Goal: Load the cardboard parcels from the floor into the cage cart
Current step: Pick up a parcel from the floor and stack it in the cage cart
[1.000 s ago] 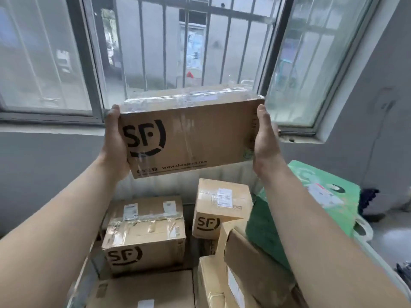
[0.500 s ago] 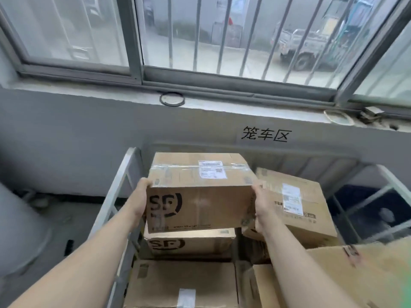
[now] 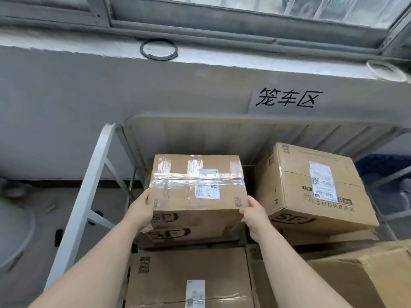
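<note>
The fingers of the right hand curl round the near lower corner of the brown taped cardboard parcel. The left hand presses on its left side, and its fingers are hidden, so I cannot tell how they lie. The parcel is at the back left corner of the grey metal cage cart, on a flat brown box. I think it is best to slide it square against the back before releasing. Whether it rests fully is unclear.
</note>
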Tool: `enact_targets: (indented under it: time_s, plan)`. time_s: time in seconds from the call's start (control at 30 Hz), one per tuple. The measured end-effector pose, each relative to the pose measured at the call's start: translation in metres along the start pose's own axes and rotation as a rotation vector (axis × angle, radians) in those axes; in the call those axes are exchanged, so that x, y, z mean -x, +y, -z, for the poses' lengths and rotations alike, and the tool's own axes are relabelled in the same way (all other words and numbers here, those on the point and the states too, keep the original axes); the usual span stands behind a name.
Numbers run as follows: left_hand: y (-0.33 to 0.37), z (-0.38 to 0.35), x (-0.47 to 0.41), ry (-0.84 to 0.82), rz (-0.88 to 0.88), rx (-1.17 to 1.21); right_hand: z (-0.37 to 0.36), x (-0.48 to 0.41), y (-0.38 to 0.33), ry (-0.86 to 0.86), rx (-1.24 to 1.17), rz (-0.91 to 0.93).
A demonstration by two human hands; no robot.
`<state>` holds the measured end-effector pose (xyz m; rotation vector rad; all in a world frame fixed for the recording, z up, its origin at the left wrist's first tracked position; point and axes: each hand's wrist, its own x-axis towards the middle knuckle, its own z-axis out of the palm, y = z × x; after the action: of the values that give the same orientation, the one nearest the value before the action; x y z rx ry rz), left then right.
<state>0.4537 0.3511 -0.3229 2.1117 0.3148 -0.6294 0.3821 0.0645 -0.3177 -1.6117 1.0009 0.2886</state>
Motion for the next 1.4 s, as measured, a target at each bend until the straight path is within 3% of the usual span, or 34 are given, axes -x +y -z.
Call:
enact_targets:
  time_s: [0.13,0.27,0.6,0.77,0.93,1.1,1.2,1.27,1.4]
  plan:
    - [0.005,-0.013,0.011,-0.02,0.065,-0.04,-0.008,0.017,-0.001,-0.034,0.044,-0.023]
    - [0.048,-0.018,0.042,0.173,0.083,0.003,0.002,0.072,-0.031,0.048,0.123,0.103]
    - [0.211,-0.031,0.24,0.224,-0.482,0.342,0.134,0.287,-0.126,0.224,0.295,0.698]
    - [0.273,-0.075,0.346,0.049,-0.677,0.375,0.235,0.391,-0.125,0.333,0.389,0.881]
    - [0.304,-0.149,0.438,-0.204,-0.79,0.168,0.347,0.445,-0.09,0.53,0.458,0.827]
    - [0.302,-0.222,0.48,-0.407,-0.628,0.021,0.45,0.428,-0.006,0.79,0.382,0.41]
    - [0.289,-0.242,0.485,-0.508,-0.435,0.106,0.467,0.409,0.043,0.631,0.196,0.254]
    - [0.282,-0.247,0.482,-0.538,-0.358,0.169,0.461,0.399,0.059,0.526,0.075,0.283]
    - [0.28,-0.23,0.469,-0.455,-0.348,0.297,0.432,0.383,0.043,0.521,-0.036,0.389]
